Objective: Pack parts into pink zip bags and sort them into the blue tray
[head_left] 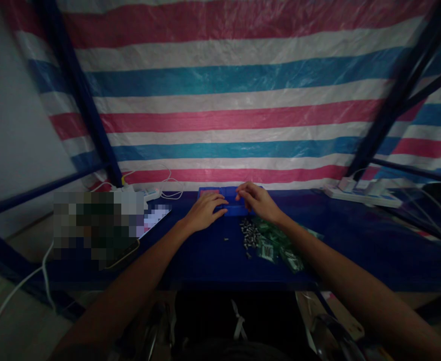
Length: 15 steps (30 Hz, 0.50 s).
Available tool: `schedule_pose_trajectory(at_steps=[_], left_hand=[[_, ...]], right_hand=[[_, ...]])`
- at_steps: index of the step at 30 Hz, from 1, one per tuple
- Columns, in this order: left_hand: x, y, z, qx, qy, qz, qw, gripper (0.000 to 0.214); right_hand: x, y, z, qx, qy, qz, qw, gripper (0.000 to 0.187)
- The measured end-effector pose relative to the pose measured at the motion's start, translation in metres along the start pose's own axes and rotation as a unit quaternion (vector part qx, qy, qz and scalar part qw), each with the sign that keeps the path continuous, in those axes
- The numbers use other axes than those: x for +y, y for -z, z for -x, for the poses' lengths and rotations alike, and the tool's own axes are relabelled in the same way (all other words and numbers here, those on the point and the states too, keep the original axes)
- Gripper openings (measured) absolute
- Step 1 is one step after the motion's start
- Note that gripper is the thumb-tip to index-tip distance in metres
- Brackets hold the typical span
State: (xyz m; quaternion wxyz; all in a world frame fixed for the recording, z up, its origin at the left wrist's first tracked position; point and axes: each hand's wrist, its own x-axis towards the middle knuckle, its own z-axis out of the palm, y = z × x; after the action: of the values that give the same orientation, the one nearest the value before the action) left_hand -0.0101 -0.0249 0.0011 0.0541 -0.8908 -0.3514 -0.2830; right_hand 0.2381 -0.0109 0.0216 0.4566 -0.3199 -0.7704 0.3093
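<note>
Tray (235, 210), long axis left-right, under left hand (204, 208), fingers apart, and right hand (258, 201), fingers curled, grip unclear.

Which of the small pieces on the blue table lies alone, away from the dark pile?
The single piece lying left of the pile, nearer the camera than the left hand; the others lie clustered beside the green packets.

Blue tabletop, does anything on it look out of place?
One small piece lies alone on the blue tabletop, left of the loose pile of dark parts; being apart from them, it looks stray.
</note>
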Motion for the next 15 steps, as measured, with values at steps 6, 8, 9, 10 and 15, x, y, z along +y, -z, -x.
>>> schedule_pose_trajectory(at_steps=[6,8,9,10,15], left_hand=[[0.0014,0.0008,0.0001,0.0,0.001,-0.003,1.0,0.03],[0.0007,0.0004,0.0002,0.0,0.0,-0.002,1.0,0.03],[0.0001,-0.0001,0.0003,-0.001,0.001,-0.003,1.0,0.03],[-0.0007,-0.0006,0.0005,-0.001,0.002,-0.004,1.0,0.031],[-0.0037,-0.0034,0.0009,0.006,0.006,-0.002,1.0,0.032]], right_hand=[[-0.0019,-0.001,-0.0001,-0.008,-0.01,0.002,1.0,0.022],[-0.0017,-0.0009,-0.0003,-0.009,-0.009,0.001,1.0,0.022],[-0.0015,-0.0008,-0.0005,-0.009,-0.008,0.0,1.0,0.022],[-0.0012,-0.0006,-0.0007,-0.009,-0.007,-0.001,1.0,0.023],[0.0013,0.001,-0.0007,-0.006,-0.009,0.005,1.0,0.029]])
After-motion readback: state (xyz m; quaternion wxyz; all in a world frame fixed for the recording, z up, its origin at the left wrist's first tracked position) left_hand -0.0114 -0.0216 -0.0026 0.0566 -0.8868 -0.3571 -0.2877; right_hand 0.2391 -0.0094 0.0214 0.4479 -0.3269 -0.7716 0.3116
